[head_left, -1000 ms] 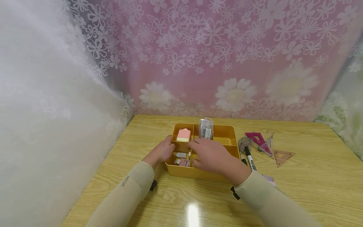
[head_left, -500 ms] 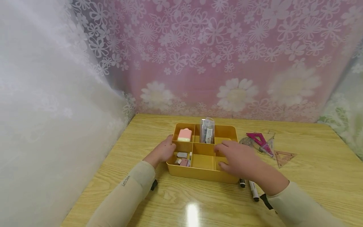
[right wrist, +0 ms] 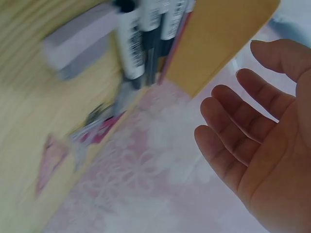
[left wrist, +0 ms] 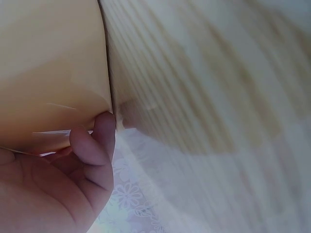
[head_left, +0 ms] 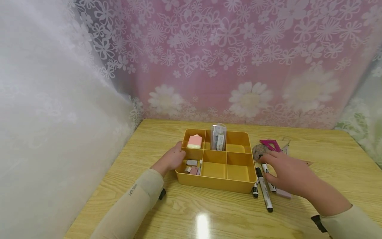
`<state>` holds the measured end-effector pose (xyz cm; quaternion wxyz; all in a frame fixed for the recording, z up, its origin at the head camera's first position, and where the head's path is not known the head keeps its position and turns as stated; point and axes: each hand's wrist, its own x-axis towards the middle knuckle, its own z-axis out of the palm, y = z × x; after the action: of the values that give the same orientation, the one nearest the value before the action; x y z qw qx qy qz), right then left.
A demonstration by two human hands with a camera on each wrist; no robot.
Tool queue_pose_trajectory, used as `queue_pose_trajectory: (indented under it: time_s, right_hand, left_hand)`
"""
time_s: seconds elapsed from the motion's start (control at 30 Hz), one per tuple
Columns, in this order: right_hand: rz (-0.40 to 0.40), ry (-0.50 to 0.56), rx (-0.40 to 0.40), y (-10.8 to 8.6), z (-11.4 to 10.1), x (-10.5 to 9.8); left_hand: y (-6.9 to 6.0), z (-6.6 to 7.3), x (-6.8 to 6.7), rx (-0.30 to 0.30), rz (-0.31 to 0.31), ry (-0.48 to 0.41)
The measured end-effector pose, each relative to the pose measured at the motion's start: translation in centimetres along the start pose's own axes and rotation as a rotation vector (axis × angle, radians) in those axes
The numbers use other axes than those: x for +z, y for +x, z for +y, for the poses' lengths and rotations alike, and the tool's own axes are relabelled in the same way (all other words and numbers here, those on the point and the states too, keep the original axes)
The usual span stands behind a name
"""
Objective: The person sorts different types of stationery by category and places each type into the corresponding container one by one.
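Observation:
A yellow six-compartment box stands on the table. My left hand grips its left wall; in the left wrist view that hand has its fingers curled at the box edge. Over the markers, right of the box, hovers my right hand, open. The right wrist view shows this hand empty, fingers relaxed and spread. Small erasers lie in the front left compartment, a pink and cream item in the back left, and a clear case stands in the back middle.
Right of the box, a magenta set square lies beside a greyish round item. A lavender block rests near the markers, partly under my right hand in the head view. A flowered curtain hangs behind the table.
My right hand has moved right, from over the middle of the box to above the markers, uncovering the front middle and right compartments. My left hand stays on the box.

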<state>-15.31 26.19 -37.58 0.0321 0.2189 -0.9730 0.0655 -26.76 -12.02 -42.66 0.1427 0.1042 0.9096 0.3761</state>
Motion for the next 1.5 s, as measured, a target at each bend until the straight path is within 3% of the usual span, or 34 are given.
queue_pose_trajectory:
  time_s: [0.3, 0.6, 0.87, 1.27, 1.5]
  right_hand:
    - [-0.089, -0.001, 0.038, -2.4, 3.3, 1.2]
    - [-0.268, 0.077, 0.106, -3.0, 5.0, 3.2]
    - [-0.275, 0.141, 0.09, -2.9, 5.3, 4.3]
    - [-0.249, 0.091, 0.08, -3.2, 4.8, 3.9]
    - [-0.162, 0.079, 0.041, -3.3, 4.3, 2.7]
  left_hand:
    - [-0.1, 0.1, 0.0, -0.015, -0.004, -0.008]
    - [-0.1, 0.0, 0.1, -0.021, -0.012, -0.026]
    - [-0.2, 0.0, 0.1, -0.02, -0.012, -0.028]
    - [-0.2, 0.2, 0.0, -0.038, -0.011, -0.041]
    - [-0.2, 0.1, 0.0, -0.032, -0.014, -0.044]
